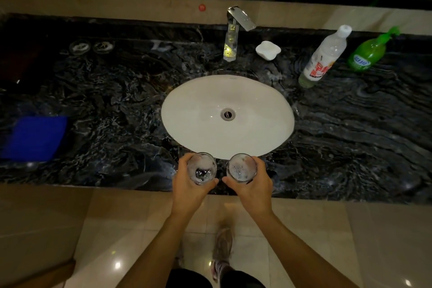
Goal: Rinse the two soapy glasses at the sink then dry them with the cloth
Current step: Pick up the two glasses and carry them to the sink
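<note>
Head view shows the left hand (pixel 187 188) grasping one soapy glass (pixel 201 168) and the right hand (pixel 253 186) grasping the other glass (pixel 242 168), low in the frame's centre, before the sink (pixel 198 103). Rinsing seems not yet started; next, the tap (pixel 237 23) must be opened. The cloth (pixel 35 138) waits at left.

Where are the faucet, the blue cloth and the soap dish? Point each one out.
faucet (pixel 230 38), head view, on the middle of its upright column.
blue cloth (pixel 35 138), head view, on the centre of the folded fabric.
soap dish (pixel 268 50), head view, on its white hollow.
</note>
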{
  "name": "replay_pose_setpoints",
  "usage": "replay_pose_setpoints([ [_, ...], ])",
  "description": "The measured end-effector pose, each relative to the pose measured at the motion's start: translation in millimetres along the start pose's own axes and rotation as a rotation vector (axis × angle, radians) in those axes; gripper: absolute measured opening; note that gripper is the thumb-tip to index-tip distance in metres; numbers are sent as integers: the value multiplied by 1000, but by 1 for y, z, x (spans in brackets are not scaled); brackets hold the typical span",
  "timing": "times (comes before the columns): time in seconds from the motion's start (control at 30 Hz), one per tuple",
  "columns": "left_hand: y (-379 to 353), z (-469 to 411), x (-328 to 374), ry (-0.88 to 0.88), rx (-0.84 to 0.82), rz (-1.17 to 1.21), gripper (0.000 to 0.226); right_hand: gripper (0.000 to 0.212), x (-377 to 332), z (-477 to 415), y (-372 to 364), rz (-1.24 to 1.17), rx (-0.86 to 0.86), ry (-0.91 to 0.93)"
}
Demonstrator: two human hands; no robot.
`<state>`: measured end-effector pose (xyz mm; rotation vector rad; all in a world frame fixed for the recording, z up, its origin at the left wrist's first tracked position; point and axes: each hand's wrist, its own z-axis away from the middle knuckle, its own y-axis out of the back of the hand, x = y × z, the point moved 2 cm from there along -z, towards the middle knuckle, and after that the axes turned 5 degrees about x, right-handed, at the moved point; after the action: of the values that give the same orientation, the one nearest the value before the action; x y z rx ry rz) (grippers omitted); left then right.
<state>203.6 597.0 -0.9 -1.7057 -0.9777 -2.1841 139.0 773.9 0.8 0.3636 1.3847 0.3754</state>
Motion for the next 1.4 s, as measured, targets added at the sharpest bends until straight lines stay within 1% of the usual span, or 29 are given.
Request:
replay_pose_setpoints([
  [0.3, -3, 2, -4, 5, 0, 18, 84, 83, 1, 1, 1, -6, -29, 8],
  [0.4, -1, 2, -1, -2, -24, 13, 91, 84, 0, 2, 4, -4, -61, 32],
  [0.5, 1, 1, 2, -34, -34, -16, 97, 94, -1, 2, 9, -6, -104, 26],
  [0.6, 4, 0, 5, -66, -55, -55, 97, 105, -5, 2, 13, -2, -137, 34],
  [0.7, 8, -1, 7, -95, -78, -95, 96, 112, -9, 1, 17, -1, -152, 52],
  [0.8, 10, -2, 14, -82, -90, -104, 92, 113, -14, -1, 22, -28, -173, 49],
  [0.93, 12, -8, 29, -103, -68, -110, 77, 106, -21, -6, 27, -64, -193, 49],
  [1.0, 15, -17, 34, -149, -50, -163, 65, 100, -26, -12, 26, -59, -176, 57],
  [1.1, 23, -43, 38, -205, -23, -243, 57, 88, -40, -28, 25, -63, -153, 68],
  [1.2, 35, -75, 36, -229, -30, -370, 56, 71, -55, -46, 23, -46, -131, 72],
  [1.33, 43, -109, 24, -290, -118, -561, 64, 61, -79, -71, 10, -13, -132, 89],
  [1.4, 43, -123, 17, -311, -160, -629, 67, 52, -92, -86, 1, 2, -126, 118],
])
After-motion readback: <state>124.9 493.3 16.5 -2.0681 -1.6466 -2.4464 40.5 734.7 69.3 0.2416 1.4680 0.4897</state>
